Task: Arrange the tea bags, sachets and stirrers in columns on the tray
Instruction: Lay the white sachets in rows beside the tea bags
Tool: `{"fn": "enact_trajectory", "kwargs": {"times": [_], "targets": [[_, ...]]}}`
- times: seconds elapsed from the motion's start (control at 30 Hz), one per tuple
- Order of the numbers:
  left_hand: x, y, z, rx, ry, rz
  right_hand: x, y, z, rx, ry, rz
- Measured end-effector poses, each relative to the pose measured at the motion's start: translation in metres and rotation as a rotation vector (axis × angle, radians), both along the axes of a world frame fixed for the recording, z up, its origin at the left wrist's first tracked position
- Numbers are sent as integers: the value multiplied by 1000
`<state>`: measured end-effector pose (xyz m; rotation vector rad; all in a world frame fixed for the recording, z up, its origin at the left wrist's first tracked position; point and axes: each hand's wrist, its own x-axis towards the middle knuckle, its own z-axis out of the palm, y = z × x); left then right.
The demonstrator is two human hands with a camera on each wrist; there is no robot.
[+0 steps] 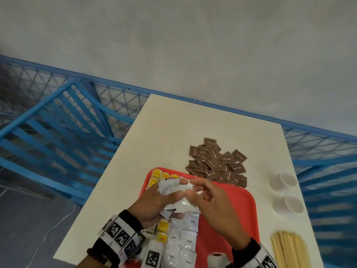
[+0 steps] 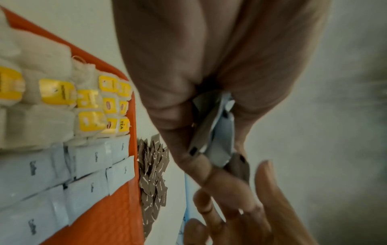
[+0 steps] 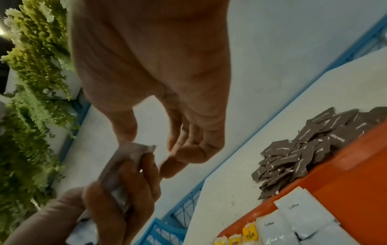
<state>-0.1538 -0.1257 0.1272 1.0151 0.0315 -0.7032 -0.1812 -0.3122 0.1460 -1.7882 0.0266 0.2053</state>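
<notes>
Head view: the left hand [image 1: 154,200] grips a bunch of white sachets [image 1: 173,190] above the red tray [image 1: 241,206], while the right hand [image 1: 210,204], fingers loosely curled, pinches the top one. Two paper cups [image 1: 286,192] and a bundle of wooden stirrers [image 1: 289,248] lie right of the tray; brown sachets [image 1: 218,165] are heaped beyond it — too many to count.

Left wrist: tea bags [image 2: 87,102] and white sachets sit in columns.

Right wrist: thumb and forefinger are narrowly parted at the sachet's edge.
</notes>
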Motion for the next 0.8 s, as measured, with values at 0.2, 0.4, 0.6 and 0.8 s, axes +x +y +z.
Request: {"fn": "enact_trajectory", "kwargs": {"times": [0.2, 0.4, 0.6, 0.8], "targets": [[-17, -3, 13, 230, -185, -78, -9, 2, -5, 171, 51, -167], [-37, 4, -6, 474, -250, -117, -26, -5, -17, 120, 139, -75], [-57, 13, -29, 573, -194, -304, -38, -9, -40, 124, 254, 45], [-61, 8, -41, 530, -2, -161, -44, -13, -60, 111, 381, -16]]}}
